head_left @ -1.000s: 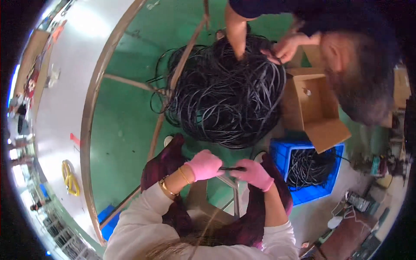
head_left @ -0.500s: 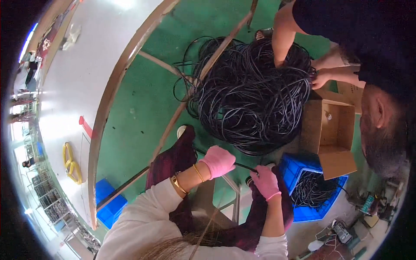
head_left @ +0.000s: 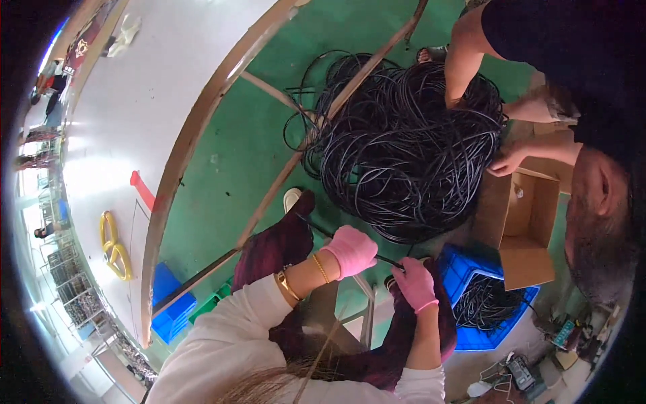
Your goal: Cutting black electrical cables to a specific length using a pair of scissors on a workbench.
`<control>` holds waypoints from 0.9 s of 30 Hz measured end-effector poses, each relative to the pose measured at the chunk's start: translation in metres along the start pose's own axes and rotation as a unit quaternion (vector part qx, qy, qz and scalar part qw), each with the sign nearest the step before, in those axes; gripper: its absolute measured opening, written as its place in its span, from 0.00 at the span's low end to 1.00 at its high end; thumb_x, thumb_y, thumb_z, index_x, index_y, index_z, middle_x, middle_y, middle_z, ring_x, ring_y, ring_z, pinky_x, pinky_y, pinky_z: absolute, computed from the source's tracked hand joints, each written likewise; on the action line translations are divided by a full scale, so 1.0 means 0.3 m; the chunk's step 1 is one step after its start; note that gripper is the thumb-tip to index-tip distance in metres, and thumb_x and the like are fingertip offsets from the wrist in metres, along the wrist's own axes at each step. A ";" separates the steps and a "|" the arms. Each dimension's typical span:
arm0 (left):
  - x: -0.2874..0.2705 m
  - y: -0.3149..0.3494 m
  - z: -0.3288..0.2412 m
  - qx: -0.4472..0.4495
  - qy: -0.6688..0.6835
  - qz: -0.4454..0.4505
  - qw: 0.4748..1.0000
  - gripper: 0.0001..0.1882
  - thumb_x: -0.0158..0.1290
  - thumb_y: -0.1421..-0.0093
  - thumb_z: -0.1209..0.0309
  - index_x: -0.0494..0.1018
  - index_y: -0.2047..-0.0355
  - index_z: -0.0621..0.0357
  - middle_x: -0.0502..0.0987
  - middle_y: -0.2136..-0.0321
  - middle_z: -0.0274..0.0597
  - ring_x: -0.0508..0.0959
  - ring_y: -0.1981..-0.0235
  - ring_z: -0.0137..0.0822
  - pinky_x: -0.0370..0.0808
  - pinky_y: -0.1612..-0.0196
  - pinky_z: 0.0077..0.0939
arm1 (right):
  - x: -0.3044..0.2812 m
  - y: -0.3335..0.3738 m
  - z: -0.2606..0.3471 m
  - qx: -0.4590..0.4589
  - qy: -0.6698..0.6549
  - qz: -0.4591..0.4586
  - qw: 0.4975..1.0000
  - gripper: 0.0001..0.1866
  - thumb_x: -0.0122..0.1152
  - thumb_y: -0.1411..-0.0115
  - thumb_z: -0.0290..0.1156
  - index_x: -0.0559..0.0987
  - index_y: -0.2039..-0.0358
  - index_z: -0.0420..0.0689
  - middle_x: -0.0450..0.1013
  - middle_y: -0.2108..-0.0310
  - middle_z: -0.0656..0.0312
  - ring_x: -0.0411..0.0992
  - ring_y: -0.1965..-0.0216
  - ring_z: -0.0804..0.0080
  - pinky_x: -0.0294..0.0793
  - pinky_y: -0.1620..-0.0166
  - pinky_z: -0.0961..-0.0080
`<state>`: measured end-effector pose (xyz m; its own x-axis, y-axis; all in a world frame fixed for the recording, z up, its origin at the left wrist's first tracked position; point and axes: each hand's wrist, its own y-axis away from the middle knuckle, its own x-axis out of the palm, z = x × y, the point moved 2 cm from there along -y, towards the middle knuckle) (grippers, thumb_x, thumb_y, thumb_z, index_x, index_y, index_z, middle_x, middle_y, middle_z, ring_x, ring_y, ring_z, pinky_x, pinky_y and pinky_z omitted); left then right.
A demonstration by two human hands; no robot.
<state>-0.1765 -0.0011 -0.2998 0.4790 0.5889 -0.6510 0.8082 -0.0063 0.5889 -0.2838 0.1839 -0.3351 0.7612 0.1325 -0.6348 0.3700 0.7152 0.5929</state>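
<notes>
Left hand (head_left: 353,251), pink-gloved: closed in a fist around a black cable (head_left: 387,260). Right hand (head_left: 416,284), pink-gloved: fingers closed on the same cable. Cable spans the gap between them, above the floor, well right of the table's (head_left: 134,114) near corner; a tail runs out past the left hand.

Handling, judged: keep the span lightly taut, grip firm without kinking; guide the tail clear of the shoes and the heap (head_left: 404,168) on the green floor, where loops could snag.

Containers: blue crate (head_left: 474,342), right of the knees, holds tangled black cable (head_left: 488,303). Open cardboard box (head_left: 528,266) beside it, flap overhanging the crate rim; a small pale spot inside, nature unclear.
</notes>
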 end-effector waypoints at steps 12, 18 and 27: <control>0.001 -0.013 -0.002 -0.016 -0.014 0.037 0.999 0.20 0.53 0.42 0.51 0.77 0.77 0.55 0.78 0.80 0.45 0.80 0.74 0.48 0.75 0.68 0.43 | 0.020 0.002 -0.027 -0.011 0.026 0.005 1.000 0.18 0.56 0.40 0.47 0.76 0.60 0.45 0.74 0.62 0.52 0.75 0.60 0.49 0.74 0.58 0.56; -0.005 -0.016 -0.006 -0.002 -0.034 0.017 0.999 0.20 0.53 0.42 0.51 0.77 0.76 0.55 0.78 0.81 0.45 0.80 0.75 0.48 0.75 0.70 0.43 | 0.004 0.008 -0.017 0.001 -0.002 -0.003 1.000 0.17 0.58 0.41 0.45 0.76 0.63 0.43 0.74 0.64 0.51 0.74 0.61 0.48 0.73 0.59 0.55; -0.003 -0.014 -0.009 0.000 -0.032 0.012 0.999 0.21 0.53 0.43 0.50 0.78 0.79 0.55 0.77 0.83 0.45 0.80 0.77 0.47 0.74 0.72 0.42 | -0.006 0.005 0.005 0.021 0.018 0.000 1.000 0.17 0.59 0.42 0.44 0.76 0.65 0.42 0.74 0.65 0.51 0.73 0.61 0.48 0.73 0.60 0.57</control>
<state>-0.1812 0.0004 -0.3004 0.5188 0.5362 -0.6658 0.7964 -0.0200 0.6045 -0.2840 0.1837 -0.3323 0.7422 0.1578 -0.6513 0.3917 0.6865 0.6127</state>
